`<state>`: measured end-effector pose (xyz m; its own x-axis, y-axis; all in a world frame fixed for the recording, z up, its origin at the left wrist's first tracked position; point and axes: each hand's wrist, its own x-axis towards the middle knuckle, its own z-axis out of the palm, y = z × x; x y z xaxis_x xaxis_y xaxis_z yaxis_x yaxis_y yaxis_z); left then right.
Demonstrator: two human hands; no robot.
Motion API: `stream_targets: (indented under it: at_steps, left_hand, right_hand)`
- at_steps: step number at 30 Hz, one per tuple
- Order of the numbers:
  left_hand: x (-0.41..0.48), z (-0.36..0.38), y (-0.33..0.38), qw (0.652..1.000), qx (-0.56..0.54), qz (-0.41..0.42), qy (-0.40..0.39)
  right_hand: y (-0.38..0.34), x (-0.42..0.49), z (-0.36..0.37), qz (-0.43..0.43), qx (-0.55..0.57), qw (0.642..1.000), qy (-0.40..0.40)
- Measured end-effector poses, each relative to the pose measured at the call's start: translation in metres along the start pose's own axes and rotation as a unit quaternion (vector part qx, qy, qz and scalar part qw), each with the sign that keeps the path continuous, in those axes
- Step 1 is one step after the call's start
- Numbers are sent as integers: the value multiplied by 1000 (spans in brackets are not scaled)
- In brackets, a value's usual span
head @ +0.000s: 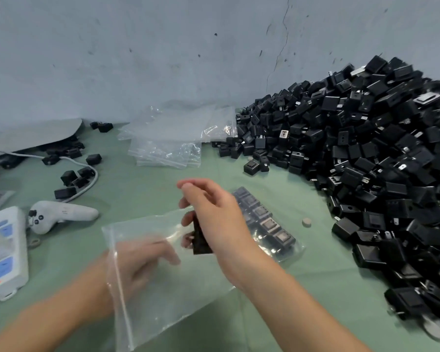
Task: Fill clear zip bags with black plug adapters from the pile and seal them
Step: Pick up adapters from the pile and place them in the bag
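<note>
A black plug adapter [201,237] was gripped in the curled fingers of the right hand [219,219] at centre frame, at the upper right corner of the clear zip bag [168,288]. The left hand [140,260] was seen blurred through the bag, and its grasp could not be told; the pile [366,161] was heaped at the right.

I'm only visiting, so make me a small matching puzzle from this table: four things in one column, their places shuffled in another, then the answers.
Things
1. adapter pile
2. empty zip bags
3. filled bag
4. white controller

Places
A. left, beside the white box
B. partly hidden behind the right hand
C. right, heaped against the wall
D. centre, by the wall

Pairs: 1-C, 2-D, 3-B, 4-A
</note>
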<state>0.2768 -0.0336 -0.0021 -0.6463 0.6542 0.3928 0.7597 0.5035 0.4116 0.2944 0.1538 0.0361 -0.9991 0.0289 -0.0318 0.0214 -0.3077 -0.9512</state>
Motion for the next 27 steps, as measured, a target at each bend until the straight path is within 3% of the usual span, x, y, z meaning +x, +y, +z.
stream_targets:
  at_steps: [2,5,8,11,14,18,22,24,27]
  left_hand:
    - [-19,-26,-10,997,35,-69,2]
    - [-42,-67,-14,968,37,-193,156]
    - [-28,-70,11,946,-67,-185,258]
    - [-6,-42,52,962,-128,-128,203]
    - [0,-10,66,983,-79,-114,118]
    - [0,7,63,984,-64,-114,123]
    - [-2,2,61,954,-209,-160,142]
    - [-9,-14,52,926,-266,-203,178]
    - [-29,-49,24,914,-238,-263,197]
  right_hand:
    - [-4,4,-4,80,148,984,62]
    - [-6,4,-7,136,267,948,109]
    - [-3,0,1,166,322,925,112]
    - [1,-3,12,176,334,918,120]
    - [6,-4,22,186,303,924,138]
    - [9,-4,29,205,260,934,132]
    - [8,-4,35,178,303,928,125]
    - [9,-4,30,145,233,954,119]
    - [11,-6,15,33,-82,995,55]
